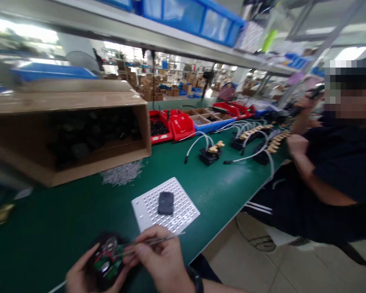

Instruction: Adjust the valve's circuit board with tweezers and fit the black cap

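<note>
The left hand [79, 272] cups a small black housing [106, 260] with a green circuit board inside, low in the frame left of centre; the right hand [161, 256] pinches slim tweezers [152, 242], tips at the board. Just above them on the green bench [64, 219] lies a white perforated tray [183, 211] carrying one dark block [166, 202] — an open cardboard box [67, 130] fills the upper left. At right, a co-worker [338, 162] sits.
</note>
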The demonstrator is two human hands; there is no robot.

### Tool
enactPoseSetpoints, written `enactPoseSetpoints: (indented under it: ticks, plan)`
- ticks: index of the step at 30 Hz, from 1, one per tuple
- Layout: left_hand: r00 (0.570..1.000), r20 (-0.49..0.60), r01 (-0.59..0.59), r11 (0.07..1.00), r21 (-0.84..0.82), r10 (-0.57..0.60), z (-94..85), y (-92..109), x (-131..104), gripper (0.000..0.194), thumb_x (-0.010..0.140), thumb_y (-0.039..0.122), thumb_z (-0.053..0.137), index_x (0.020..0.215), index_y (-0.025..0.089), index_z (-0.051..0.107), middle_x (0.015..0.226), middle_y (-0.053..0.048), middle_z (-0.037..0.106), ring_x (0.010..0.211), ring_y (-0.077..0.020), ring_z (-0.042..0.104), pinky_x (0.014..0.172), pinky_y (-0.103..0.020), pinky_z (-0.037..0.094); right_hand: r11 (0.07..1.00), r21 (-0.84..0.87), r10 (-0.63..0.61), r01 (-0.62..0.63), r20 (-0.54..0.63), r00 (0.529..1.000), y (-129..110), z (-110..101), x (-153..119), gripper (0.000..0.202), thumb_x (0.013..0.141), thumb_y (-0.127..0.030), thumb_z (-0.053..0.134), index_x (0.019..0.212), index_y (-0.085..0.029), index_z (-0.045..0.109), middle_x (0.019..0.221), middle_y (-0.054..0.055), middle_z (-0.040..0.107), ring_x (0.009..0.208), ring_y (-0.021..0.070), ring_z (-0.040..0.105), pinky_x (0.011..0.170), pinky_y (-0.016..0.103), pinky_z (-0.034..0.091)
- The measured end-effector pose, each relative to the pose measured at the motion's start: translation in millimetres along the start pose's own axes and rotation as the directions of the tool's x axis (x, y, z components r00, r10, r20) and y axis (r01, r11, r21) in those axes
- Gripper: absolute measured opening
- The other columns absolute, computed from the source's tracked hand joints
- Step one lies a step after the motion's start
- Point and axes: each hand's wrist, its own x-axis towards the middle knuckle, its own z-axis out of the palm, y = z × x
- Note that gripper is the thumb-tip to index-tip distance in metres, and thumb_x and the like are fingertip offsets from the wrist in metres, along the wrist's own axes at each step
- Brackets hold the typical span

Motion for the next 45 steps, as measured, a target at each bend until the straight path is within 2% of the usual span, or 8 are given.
enactPoseSetpoints:
  ticks: [2,4,11,15,23,31,38,45]
  plan:
    - [0.998,0.058,0.018,1.000,0.015,-0.019,-6.6,7,-3,0.076,0.045,0.039,0.083,0.109,0.017,0.048,0.102,-0.009,0.060,0.089,-0.0260,0.064,0.077,-0.040,0.054,0.995,-0.096,0.008,-0.006,0.017,1.000,-16,-1,-5,0.029,0.067,-0.037,0.077,0.076,-0.016,0.060,0.070,0.008,0.072,0.061,0.0177,0.069,0.056,0.021,0.055]
    - [0.998,0.067,0.000,0.999,0.048,-0.003,-11.2,12,-4,0.071,0.048,0.035,0.082,0.108,0.018,0.048,0.108,-0.010,0.057,0.097,-0.0261,0.060,0.086,-0.041,0.050,0.981,-0.196,-0.008,0.017,0.045,0.999,-22,-2,-3,0.024,0.070,-0.035,0.075,0.076,-0.016,0.061,0.070,0.008,0.072,0.063,0.0184,0.070,0.057,0.022,0.057]
    - [0.993,0.106,-0.055,0.997,0.056,0.049,-13.8,11,-7,0.072,0.055,0.029,0.080,0.116,0.020,0.042,0.114,-0.009,0.050,0.102,-0.0239,0.056,0.091,-0.038,0.045,0.903,-0.401,-0.107,0.154,0.138,0.985,-11,-1,-6,0.014,0.072,-0.029,0.072,0.077,-0.017,0.066,0.072,0.009,0.073,0.062,0.0220,0.070,0.058,0.027,0.060]
    - [0.993,0.108,-0.059,0.998,0.036,0.055,-14.6,12,-7,0.071,0.054,0.023,0.079,0.115,0.020,0.042,0.114,-0.008,0.050,0.102,-0.0235,0.055,0.091,-0.037,0.044,0.884,-0.432,-0.129,0.181,0.148,0.981,-8,-1,-6,0.012,0.073,-0.028,0.071,0.077,-0.017,0.067,0.072,0.009,0.073,0.062,0.0222,0.070,0.059,0.028,0.061]
    - [0.991,0.123,-0.056,0.998,0.019,0.053,-15.0,11,-6,0.071,0.054,0.024,0.079,0.115,0.020,0.042,0.114,-0.008,0.049,0.102,-0.0240,0.055,0.093,-0.040,0.043,0.865,-0.456,-0.163,0.211,0.142,0.976,-5,-3,-6,0.011,0.073,-0.027,0.071,0.078,-0.018,0.068,0.073,0.008,0.073,0.062,0.0213,0.070,0.058,0.027,0.061]
    - [0.992,0.115,-0.048,0.999,0.008,0.047,-14.8,11,-7,0.073,0.051,0.020,0.080,0.114,0.020,0.043,0.114,-0.009,0.049,0.102,-0.0251,0.055,0.092,-0.040,0.044,0.821,-0.501,-0.199,0.274,0.199,0.960,-5,-2,-7,0.006,0.076,-0.021,0.067,0.080,-0.018,0.068,0.073,0.007,0.072,0.062,0.0205,0.070,0.059,0.026,0.060]
    - [0.993,0.102,-0.057,0.998,0.018,0.055,-14.5,11,-7,0.071,0.052,0.023,0.079,0.113,0.020,0.044,0.114,-0.008,0.049,0.103,-0.0236,0.054,0.092,-0.038,0.044,0.720,-0.614,-0.222,0.322,0.236,0.946,-1,-8,-6,0.005,0.077,-0.022,0.066,0.081,-0.019,0.068,0.074,0.006,0.072,0.065,0.0200,0.069,0.060,0.027,0.059]
    - [0.992,0.091,-0.095,0.994,0.048,0.091,-15.3,10,-8,0.072,0.053,0.024,0.080,0.114,0.019,0.042,0.115,-0.009,0.048,0.104,-0.0236,0.053,0.091,-0.037,0.044,0.686,-0.642,-0.205,0.344,0.283,0.937,-7,-5,-4,0.005,0.078,-0.024,0.065,0.079,-0.020,0.067,0.070,0.005,0.071,0.064,0.0187,0.069,0.058,0.025,0.058]
